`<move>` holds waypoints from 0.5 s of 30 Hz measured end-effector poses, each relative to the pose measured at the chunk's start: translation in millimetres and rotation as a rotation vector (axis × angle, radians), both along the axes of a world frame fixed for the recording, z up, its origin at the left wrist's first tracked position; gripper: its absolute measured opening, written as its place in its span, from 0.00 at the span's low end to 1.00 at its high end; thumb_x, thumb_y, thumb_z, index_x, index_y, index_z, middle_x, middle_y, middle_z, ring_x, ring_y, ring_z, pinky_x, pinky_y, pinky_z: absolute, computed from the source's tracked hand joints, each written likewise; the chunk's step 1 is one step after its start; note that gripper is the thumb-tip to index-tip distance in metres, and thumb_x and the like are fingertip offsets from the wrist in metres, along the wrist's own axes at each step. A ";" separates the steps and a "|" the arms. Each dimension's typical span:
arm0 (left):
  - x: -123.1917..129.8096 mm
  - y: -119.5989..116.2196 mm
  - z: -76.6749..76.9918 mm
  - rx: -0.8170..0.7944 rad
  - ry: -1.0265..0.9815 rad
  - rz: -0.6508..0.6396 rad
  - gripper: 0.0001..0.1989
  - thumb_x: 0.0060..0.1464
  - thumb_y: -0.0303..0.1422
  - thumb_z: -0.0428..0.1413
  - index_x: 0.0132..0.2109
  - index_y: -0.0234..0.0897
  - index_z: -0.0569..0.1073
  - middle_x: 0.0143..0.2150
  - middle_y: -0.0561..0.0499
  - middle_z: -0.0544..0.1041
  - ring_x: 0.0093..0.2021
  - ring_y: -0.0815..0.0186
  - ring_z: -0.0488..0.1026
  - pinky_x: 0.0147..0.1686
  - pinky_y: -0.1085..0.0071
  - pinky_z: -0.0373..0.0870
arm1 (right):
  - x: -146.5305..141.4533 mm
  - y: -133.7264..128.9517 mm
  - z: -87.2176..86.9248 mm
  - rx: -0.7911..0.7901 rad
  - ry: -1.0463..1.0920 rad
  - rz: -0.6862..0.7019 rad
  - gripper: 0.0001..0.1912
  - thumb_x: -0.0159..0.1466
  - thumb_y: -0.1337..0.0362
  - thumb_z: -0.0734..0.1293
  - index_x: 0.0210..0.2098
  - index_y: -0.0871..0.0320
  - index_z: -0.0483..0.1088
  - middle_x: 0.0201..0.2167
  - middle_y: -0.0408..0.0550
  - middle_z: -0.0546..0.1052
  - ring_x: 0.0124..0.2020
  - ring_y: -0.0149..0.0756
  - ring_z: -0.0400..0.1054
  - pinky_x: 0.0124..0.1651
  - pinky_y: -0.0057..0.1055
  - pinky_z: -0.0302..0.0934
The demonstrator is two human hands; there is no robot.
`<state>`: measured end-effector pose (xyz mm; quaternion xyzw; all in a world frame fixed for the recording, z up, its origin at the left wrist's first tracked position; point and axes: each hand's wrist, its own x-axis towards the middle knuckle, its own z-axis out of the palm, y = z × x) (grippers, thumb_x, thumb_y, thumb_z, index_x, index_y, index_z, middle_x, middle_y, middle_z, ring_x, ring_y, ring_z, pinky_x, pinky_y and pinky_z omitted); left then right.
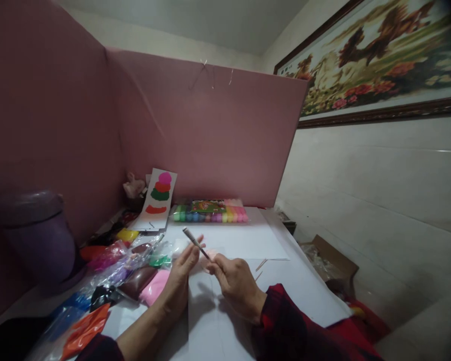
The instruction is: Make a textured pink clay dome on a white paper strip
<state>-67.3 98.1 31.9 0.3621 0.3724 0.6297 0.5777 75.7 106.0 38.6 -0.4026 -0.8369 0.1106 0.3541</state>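
Over the white table, my right hand (235, 283) is closed on the thin end of a slim tool (195, 239), whose thicker striped end points up and to the left. My left hand (184, 268) is beside the tool, its thumb close to the shaft; what it holds, if anything, is hidden. Something pale pink (209, 254) shows between the two hands. Bags of coloured clay, among them a pink bag (156, 287) and a brown one (137, 283), lie left of my left hand.
A pack of coloured clay sticks (210, 213) lies at the back. A card with painted shapes (156, 200) leans at the back left. Small sticks (261, 264) rest right of my hands. A purple container (41, 240) stands far left, a cardboard box (332, 260) at the right.
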 end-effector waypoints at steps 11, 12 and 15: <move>2.1 -5.6 15.1 -0.197 -0.090 -0.059 0.16 0.51 0.41 0.59 0.44 0.35 0.73 0.25 0.49 0.77 0.24 0.62 0.75 0.27 0.68 0.70 | 26.7 35.8 3.9 -0.068 0.441 -0.280 0.20 0.63 0.48 0.61 0.40 0.61 0.67 0.40 0.56 0.72 0.39 0.41 0.68 0.36 0.33 0.62; 1.5 -5.5 16.3 -0.217 -0.102 -0.062 0.16 0.52 0.41 0.58 0.45 0.35 0.72 0.25 0.49 0.77 0.25 0.61 0.75 0.28 0.67 0.71 | 29.4 40.5 0.1 -0.277 0.520 -0.244 0.23 0.61 0.45 0.62 0.39 0.60 0.67 0.36 0.53 0.72 0.35 0.39 0.68 0.33 0.32 0.62; 0.0 -5.1 19.2 -0.258 -0.139 -0.061 0.15 0.54 0.39 0.57 0.46 0.36 0.71 0.26 0.48 0.78 0.26 0.59 0.77 0.30 0.66 0.72 | 28.9 45.3 -12.4 -0.752 0.684 -0.048 0.29 0.55 0.39 0.65 0.38 0.62 0.66 0.25 0.43 0.70 0.25 0.32 0.66 0.27 0.28 0.60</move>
